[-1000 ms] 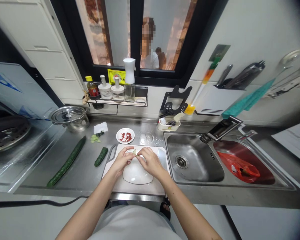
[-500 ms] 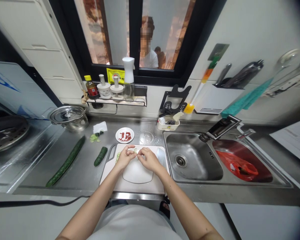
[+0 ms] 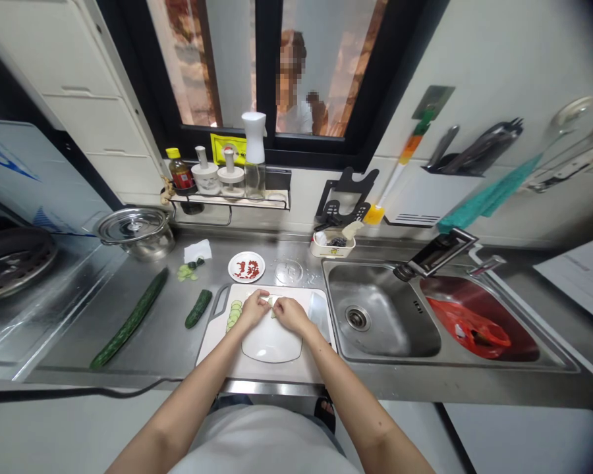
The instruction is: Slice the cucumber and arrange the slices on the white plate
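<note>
My left hand (image 3: pixel 255 308) and my right hand (image 3: pixel 289 312) meet above a white plate (image 3: pixel 271 342), fingertips pinched on a small pale green cucumber slice (image 3: pixel 271 304) between them. The plate rests on a light cutting board (image 3: pixel 217 352). Several overlapping cucumber slices (image 3: pixel 234 315) lie on the board left of my left hand. A knife blade (image 3: pixel 318 308) lies flat on the board's right side, its handle mostly hidden by my right forearm.
A short cucumber (image 3: pixel 198 309) and a long one (image 3: pixel 129 318) lie on the left counter. Behind the board stands a small plate of red pieces (image 3: pixel 246 267). A double sink (image 3: pixel 385 316) is on the right, a lidded pot (image 3: pixel 137 230) at the back left.
Both hands have moved slightly nearer me, over the plate. The row of slices on the left of the board now shows more fully.
</note>
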A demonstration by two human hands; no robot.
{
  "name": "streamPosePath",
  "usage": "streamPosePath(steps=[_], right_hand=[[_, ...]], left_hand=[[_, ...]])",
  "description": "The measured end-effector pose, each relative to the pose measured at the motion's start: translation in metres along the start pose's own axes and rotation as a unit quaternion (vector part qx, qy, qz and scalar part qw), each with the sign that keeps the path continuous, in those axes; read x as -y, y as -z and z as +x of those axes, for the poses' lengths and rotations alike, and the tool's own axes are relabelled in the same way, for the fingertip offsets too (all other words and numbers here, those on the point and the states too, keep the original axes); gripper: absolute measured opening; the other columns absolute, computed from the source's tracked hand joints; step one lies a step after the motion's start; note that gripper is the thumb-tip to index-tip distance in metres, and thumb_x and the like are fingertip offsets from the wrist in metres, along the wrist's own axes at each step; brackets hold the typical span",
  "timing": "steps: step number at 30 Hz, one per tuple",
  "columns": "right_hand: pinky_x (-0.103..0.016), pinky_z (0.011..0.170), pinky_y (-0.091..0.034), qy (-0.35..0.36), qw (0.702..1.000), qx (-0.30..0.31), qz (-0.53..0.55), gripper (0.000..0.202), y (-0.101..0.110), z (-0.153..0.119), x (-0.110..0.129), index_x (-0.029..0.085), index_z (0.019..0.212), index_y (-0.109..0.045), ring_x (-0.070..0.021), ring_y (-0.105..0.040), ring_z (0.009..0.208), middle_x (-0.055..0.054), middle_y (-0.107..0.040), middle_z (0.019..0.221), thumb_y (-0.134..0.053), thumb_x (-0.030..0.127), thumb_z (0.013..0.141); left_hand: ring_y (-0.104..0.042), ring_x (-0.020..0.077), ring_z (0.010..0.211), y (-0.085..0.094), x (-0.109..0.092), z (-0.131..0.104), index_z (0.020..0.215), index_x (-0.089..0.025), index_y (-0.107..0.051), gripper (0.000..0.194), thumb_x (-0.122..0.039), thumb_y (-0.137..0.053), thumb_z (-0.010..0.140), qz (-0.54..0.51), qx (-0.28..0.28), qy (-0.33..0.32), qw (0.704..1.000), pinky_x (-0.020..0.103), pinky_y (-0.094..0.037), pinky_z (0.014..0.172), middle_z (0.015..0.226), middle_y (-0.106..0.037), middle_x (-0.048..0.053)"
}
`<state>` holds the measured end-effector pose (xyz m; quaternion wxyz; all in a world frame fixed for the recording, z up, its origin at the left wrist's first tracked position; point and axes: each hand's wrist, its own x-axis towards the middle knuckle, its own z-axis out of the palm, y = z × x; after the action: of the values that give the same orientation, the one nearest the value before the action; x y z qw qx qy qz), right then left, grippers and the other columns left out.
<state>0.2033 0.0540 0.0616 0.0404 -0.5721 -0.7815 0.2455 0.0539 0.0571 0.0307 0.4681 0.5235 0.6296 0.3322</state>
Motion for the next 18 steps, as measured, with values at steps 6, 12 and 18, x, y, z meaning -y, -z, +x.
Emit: streamPosePath(steps=[6,12,18], right_hand=[[-0.025,0.07,-0.035,-0.031,0.999,-0.002,-0.03,0.023,-0.003,0.003,0.004,0.016,0.094,-0.066,-0.0186,-0.062,0.09,-0.01,-0.07,0.099,-0.044,0.021,0.09],[-0.027,0.072,-0.035,-0.054,0.997,-0.008,-0.047,0.021,-0.01,0.001,0.006,0.018,0.104,-0.06,-0.0199,-0.061,0.094,-0.01,-0.068,0.103,-0.044,0.024,0.092],[-0.026,0.078,-0.036,-0.01,0.998,-0.036,-0.053,0.026,-0.019,-0.009,0.002,0.02,0.116,-0.054,-0.018,-0.059,0.096,-0.008,-0.067,0.106,-0.04,0.022,0.094]], left_hand=[[-0.06,0.0146,0.072,0.0,-0.002,0.002,0.105,-0.017,-0.062,0.032,-0.012,-0.059,0.075,0.155,-0.015,-0.038,0.987,0.023,-0.041,0.07,0.077,-0.066,0.001],[-0.062,0.0187,0.085,-0.002,-0.005,-0.003,0.108,-0.02,-0.062,0.031,-0.013,-0.055,0.079,0.231,-0.007,-0.067,0.971,0.026,-0.041,0.078,0.088,-0.069,0.005],[-0.06,0.0197,0.094,-0.001,-0.006,-0.01,0.107,-0.021,-0.065,0.026,-0.019,-0.051,0.084,0.276,-0.006,-0.103,0.956,0.028,-0.041,0.085,0.1,-0.068,0.007]])
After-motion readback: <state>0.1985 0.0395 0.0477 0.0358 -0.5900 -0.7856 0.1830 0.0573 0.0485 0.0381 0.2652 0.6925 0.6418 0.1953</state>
